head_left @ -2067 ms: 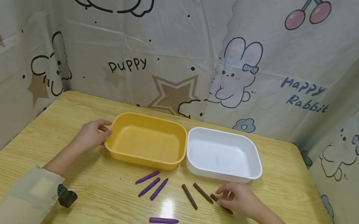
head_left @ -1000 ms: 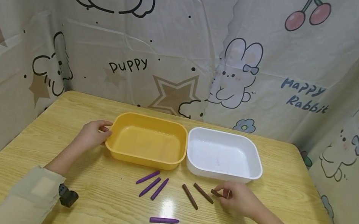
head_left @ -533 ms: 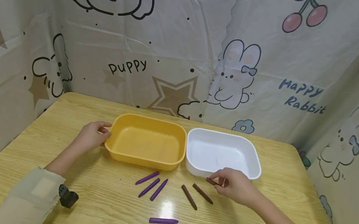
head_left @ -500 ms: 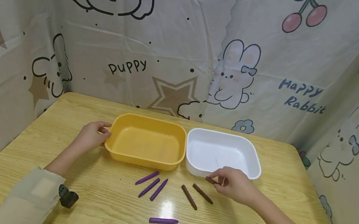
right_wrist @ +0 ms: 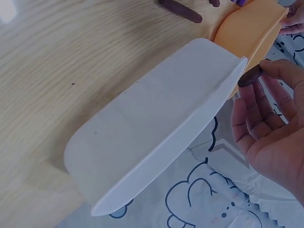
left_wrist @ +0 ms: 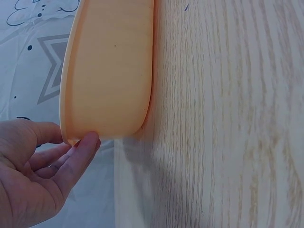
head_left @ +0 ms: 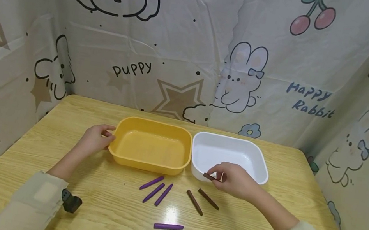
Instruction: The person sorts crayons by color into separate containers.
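Observation:
My right hand (head_left: 234, 180) pinches a brown crayon (head_left: 209, 176) between thumb and fingers, at the front rim of the white tub (head_left: 259, 176). In the right wrist view the crayon (right_wrist: 250, 76) is held above the tub's rim. My left hand (head_left: 94, 137) holds the left end of the yellow tub (head_left: 147, 166); in the left wrist view its thumb and fingers are at the tub's rim (left_wrist: 66, 95). Two brown crayons (head_left: 195, 202) lie on the table before the white tub. Three purple crayons (head_left: 153, 192) lie before the yellow one.
Nearer the front edge, another purple crayon (head_left: 168, 227) lies crosswise. The tubs stand side by side on the wooden table (head_left: 104, 206). A printed cloth (head_left: 181, 40) hangs behind and on both sides.
My right hand has picked the brown crayon up from the table and carried it leftward and away, to the white tub's front rim. My left hand stays at the yellow tub.

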Demonstrator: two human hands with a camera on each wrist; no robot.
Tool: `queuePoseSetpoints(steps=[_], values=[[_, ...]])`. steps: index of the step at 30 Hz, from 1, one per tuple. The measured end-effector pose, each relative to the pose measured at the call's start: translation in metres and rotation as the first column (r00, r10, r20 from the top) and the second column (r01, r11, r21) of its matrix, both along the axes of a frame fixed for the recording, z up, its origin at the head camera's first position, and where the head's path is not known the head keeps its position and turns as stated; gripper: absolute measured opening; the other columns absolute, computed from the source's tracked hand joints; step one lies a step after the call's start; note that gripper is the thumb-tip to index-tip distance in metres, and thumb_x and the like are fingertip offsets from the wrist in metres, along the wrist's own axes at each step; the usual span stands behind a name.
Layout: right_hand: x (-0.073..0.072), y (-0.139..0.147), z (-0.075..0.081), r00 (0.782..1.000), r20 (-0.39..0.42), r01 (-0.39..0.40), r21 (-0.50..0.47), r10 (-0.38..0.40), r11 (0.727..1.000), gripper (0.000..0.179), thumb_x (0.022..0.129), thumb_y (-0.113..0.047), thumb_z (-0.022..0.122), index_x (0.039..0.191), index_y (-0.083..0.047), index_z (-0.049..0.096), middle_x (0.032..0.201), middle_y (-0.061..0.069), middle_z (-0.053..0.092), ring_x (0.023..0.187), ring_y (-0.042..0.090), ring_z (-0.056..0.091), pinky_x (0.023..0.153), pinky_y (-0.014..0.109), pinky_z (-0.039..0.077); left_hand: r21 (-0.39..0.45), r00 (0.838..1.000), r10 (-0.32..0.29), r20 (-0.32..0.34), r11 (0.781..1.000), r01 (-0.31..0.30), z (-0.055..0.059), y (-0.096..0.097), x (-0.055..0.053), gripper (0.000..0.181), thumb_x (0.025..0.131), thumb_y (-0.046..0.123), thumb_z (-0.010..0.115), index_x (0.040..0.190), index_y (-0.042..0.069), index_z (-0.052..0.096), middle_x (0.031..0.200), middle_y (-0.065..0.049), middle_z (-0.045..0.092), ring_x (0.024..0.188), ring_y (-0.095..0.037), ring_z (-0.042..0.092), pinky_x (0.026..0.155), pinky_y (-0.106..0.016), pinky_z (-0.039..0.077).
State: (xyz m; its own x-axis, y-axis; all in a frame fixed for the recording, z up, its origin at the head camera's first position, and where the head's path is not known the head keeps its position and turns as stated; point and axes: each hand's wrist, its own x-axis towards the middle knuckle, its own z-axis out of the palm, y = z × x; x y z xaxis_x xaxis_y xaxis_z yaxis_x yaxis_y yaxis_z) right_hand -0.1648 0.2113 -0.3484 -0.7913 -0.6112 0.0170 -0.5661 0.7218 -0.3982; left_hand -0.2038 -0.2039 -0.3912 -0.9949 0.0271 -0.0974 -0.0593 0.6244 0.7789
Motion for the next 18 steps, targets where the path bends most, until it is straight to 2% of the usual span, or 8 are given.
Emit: queuePoseSetpoints(steps=[12,18], values=[[-0.013,-0.029,0.009,1.0,-0.003,-0.029,0.012,0.029,0.999,0.019,0.082,-0.011,0.067,0.1,-0.014,0.07,0.074,-0.008,0.057,0.065,0.002,0.049,0.06,0.017,0.045,0.007,1.0,0.001,-0.004,1.0,-0.001,0.0,0.0,-0.002,0.045,0.094,0.011,0.052,0.134,-0.007,0.043,0.112,-0.028,0.055,0.077,-0.018,0.064,0.067,-0.029,0.058],[-0.02,-0.045,0.015,0.998,-0.018,-0.059,0.019,0.059,0.998,0.017,0.082,-0.012,0.068,0.099,-0.013,0.071,0.076,-0.006,0.06,0.066,0.003,0.051,0.061,0.017,0.045,0.014,1.0,0.004,-0.012,1.0,-0.004,0.0,-0.002,-0.001,0.044,0.094,0.011,0.052,0.133,-0.008,0.044,0.112,-0.029,0.055,0.076,-0.017,0.064,0.068,-0.029,0.058]])
